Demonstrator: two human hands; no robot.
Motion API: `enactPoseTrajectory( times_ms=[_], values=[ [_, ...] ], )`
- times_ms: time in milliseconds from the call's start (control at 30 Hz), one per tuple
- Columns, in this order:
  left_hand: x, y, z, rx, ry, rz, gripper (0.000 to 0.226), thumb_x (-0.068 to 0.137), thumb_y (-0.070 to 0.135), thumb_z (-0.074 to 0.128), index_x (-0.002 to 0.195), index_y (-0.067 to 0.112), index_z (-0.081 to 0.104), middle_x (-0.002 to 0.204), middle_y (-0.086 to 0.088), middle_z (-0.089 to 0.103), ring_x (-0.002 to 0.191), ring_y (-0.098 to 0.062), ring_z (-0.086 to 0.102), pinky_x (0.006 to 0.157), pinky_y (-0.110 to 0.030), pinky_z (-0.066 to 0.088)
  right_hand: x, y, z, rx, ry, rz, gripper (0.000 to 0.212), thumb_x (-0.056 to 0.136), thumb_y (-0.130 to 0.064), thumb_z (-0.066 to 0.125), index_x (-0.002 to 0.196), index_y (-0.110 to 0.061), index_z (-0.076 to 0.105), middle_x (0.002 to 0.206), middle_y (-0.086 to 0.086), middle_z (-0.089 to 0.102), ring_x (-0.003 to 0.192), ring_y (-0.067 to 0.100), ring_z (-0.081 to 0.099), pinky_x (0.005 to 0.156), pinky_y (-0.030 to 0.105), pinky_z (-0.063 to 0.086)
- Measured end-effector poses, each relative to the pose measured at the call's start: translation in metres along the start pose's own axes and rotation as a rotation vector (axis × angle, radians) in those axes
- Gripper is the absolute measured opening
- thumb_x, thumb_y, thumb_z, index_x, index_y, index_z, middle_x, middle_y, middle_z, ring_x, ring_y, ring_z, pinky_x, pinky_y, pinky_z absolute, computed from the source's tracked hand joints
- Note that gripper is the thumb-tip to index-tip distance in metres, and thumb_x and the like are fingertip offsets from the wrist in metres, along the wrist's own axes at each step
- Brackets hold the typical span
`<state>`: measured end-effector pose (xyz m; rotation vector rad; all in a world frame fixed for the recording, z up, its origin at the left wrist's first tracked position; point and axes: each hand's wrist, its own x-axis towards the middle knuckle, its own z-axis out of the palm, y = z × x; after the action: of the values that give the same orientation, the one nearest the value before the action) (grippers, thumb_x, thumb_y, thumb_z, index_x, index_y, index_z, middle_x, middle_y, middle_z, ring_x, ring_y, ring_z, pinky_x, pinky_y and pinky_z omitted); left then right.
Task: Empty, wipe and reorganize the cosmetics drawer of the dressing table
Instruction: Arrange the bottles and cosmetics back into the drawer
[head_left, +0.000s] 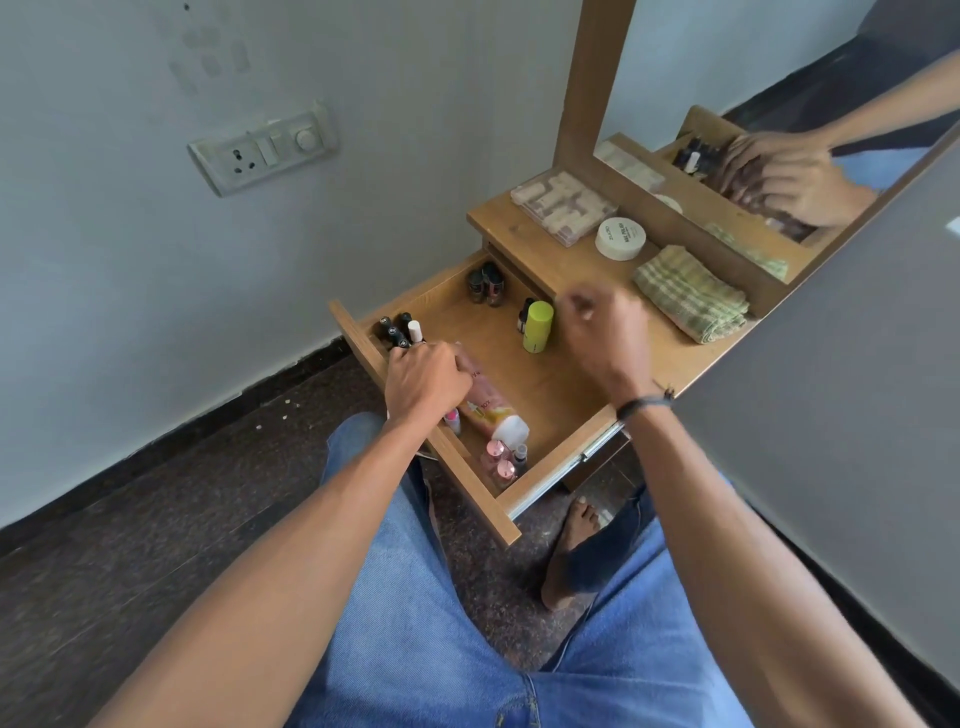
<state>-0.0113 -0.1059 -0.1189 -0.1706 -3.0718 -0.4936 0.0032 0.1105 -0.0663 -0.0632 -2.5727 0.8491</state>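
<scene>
Wooden drawer (550, 384): left grip (426, 379) curls around dark bottles (397, 332); right grip (608, 332) hovers curled, contents unclear.

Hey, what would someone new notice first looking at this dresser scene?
The open drawer mid-frame, with a lime-green bottle upright at its back and a pink tube lying along its front. The left hand curls by black-capped bottles in its leftmost corner; the right hand hovers above, blurred.
</scene>
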Motion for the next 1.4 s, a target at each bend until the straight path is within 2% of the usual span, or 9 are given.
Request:
enactPoseTrajectory(
  times_ms=[100,233,333,567,767,867,967,1233,1400],
  values=[
    [-0.001,0.001,-0.002,0.003,0.01,-0.021,0.02,0.088,0.017,0.062,0.101,0.026,0.075,0.099,0.003,0.074,0.093,-0.018,0.065,0.088,-0.038,0.04,0.057,0.011,-0.017,-0.184,0.132,0.083,0.022,0.092,-0.016,0.058,0.109,-0.01,0.071,0.115,0.011,0.065,0.108,0.029,0.058,0.085,0.031,0.048],
    [-0.002,0.002,-0.003,-0.012,0.026,-0.039,0.019,0.09,0.016,0.065,0.099,0.028,0.075,0.101,0.005,0.074,0.095,-0.017,0.065,0.089,-0.039,0.04,0.095,0.032,-0.02,-0.385,-0.145,0.223,0.044,0.093,-0.025,0.061,0.135,-0.012,0.058,0.143,0.017,0.048,0.135,0.039,0.038,0.106,0.049,0.043],
    [-0.001,0.002,-0.003,-0.021,0.027,-0.051,0.021,0.089,0.015,0.065,0.1,0.03,0.075,0.102,0.008,0.074,0.094,-0.016,0.064,0.088,-0.038,0.04,0.1,0.042,-0.014,-0.414,-0.234,0.256,0.046,0.091,-0.026,0.064,0.135,-0.015,0.059,0.141,0.019,0.048,0.13,0.042,0.043,0.102,0.05,0.044],
    [-0.001,0.001,-0.002,-0.04,0.05,-0.056,0.022,0.088,0.013,0.064,0.101,0.028,0.075,0.1,0.007,0.074,0.092,-0.016,0.063,0.086,-0.038,0.041,0.105,0.047,-0.009,-0.349,-0.169,0.3,0.034,0.09,-0.024,0.064,0.122,-0.015,0.057,0.13,0.022,0.054,0.113,0.045,0.056,0.09,0.044,0.046],
    [-0.002,0.001,-0.002,-0.034,0.051,-0.047,0.022,0.088,0.013,0.063,0.101,0.027,0.074,0.106,0.006,0.072,0.096,-0.017,0.063,0.086,-0.039,0.039,0.093,0.032,-0.015,-0.227,0.06,0.318,0.03,0.085,-0.027,0.06,0.111,-0.012,0.059,0.126,0.018,0.054,0.114,0.039,0.052,0.088,0.042,0.044],
    [-0.002,0.001,-0.002,-0.024,0.056,-0.043,0.021,0.088,0.013,0.063,0.102,0.026,0.074,0.106,0.006,0.071,0.096,-0.017,0.063,0.086,-0.038,0.039,0.074,0.009,-0.012,-0.172,0.178,0.218,0.036,0.078,-0.036,0.065,0.107,-0.017,0.06,0.119,0.012,0.057,0.108,0.032,0.055,0.077,0.031,0.04],
    [-0.003,0.001,-0.001,-0.016,0.066,-0.027,0.019,0.09,0.017,0.064,0.102,0.026,0.074,0.106,0.005,0.071,0.098,-0.018,0.063,0.087,-0.039,0.04,0.048,-0.012,0.004,-0.128,0.128,-0.008,0.035,0.079,-0.038,0.071,0.104,-0.015,0.062,0.116,0.011,0.06,0.1,0.029,0.059,0.074,0.03,0.043],
    [-0.002,0.001,-0.001,0.012,0.055,-0.014,0.022,0.086,0.024,0.065,0.107,0.019,0.071,0.109,-0.001,0.069,0.104,-0.023,0.061,0.088,-0.041,0.038,0.023,-0.024,0.066,-0.411,-0.266,-0.301,0.033,0.088,-0.039,0.064,0.111,-0.015,0.066,0.12,0.007,0.067,0.113,0.03,0.055,0.107,0.045,0.032],
    [-0.001,0.0,0.0,0.027,0.04,-0.004,0.026,0.085,0.021,0.059,0.109,0.019,0.069,0.112,-0.001,0.068,0.105,-0.023,0.06,0.087,-0.041,0.038,0.022,-0.021,0.09,-0.614,-0.358,-0.316,0.041,0.092,-0.058,0.05,0.096,-0.02,0.066,0.087,-0.001,0.068,0.103,0.026,0.06,0.123,0.057,-0.004]
  ],
)
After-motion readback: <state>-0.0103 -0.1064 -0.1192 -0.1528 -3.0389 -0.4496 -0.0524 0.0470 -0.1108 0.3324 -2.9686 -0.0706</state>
